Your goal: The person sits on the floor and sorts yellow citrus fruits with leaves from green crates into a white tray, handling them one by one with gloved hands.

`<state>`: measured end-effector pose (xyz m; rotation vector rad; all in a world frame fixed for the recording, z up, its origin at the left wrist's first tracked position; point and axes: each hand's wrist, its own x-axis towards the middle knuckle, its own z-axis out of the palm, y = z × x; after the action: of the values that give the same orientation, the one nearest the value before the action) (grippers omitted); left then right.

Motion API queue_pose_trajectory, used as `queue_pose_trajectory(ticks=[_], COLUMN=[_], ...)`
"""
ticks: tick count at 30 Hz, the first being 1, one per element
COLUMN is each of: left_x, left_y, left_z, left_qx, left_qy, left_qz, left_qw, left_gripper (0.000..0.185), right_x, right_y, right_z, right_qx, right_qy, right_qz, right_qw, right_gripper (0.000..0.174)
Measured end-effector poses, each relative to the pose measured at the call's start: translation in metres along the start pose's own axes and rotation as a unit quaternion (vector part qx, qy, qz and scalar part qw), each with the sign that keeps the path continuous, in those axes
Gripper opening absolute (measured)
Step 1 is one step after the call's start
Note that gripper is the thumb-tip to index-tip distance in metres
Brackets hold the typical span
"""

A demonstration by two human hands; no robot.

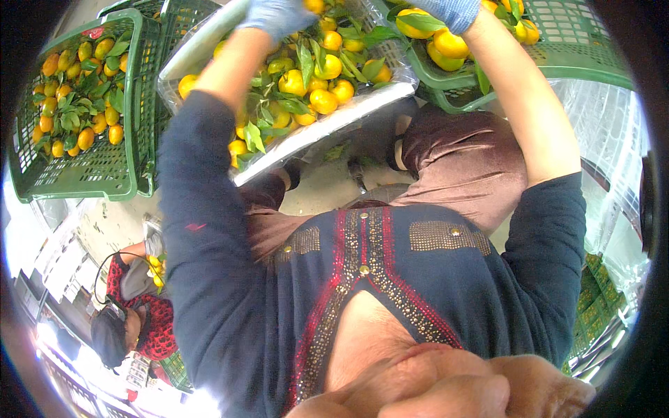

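My left hand (277, 18), in a blue knit glove, is over the far part of a white box (334, 128) with a clear plastic liner. The box holds many orange-yellow citrus fruits (324, 101) with green leaves. One fruit (314, 5) shows right by the blurred fingers; whether they grip it is not plain. Gloved the same way, my right hand (452, 13) reaches over a green plastic crate (569, 65) at the upper right. Large citrus fruits (450, 43) lie just below that hand. Its fingers are partly cut off by the top edge.
Another green crate (133, 104) at the left holds smaller oval orange fruits (86, 138) with leaves. A person (151, 324) in a red-and-black patterned top is at the lower left, near yellow fruit (157, 269). Clear plastic sheeting (622, 209) hangs at the right.
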<state>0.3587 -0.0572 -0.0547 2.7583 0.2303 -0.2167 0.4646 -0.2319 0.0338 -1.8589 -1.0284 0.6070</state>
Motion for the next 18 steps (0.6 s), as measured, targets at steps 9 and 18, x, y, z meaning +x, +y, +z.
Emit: queue_pose_trajectory(ticks=[9, 18], left_x=[-0.043, -0.102], left_y=[-0.058, -0.047], left_z=[-0.026, -0.039], left_qx=[-0.128, -0.551], left_qy=[-0.078, -0.070], left_qz=[0.021, 0.013], left_qw=[0.989, 0.831], left_gripper=[0.049, 0.062], right_x=[0.006, 0.007], right_y=[-0.003, -0.006], right_z=[0.014, 0.017], right_qx=[-0.008, -0.036], right_qy=[-0.014, -0.010], right_qz=[0.002, 0.008], right_qw=[1.000, 0.999], right_gripper=[0.050, 0.046])
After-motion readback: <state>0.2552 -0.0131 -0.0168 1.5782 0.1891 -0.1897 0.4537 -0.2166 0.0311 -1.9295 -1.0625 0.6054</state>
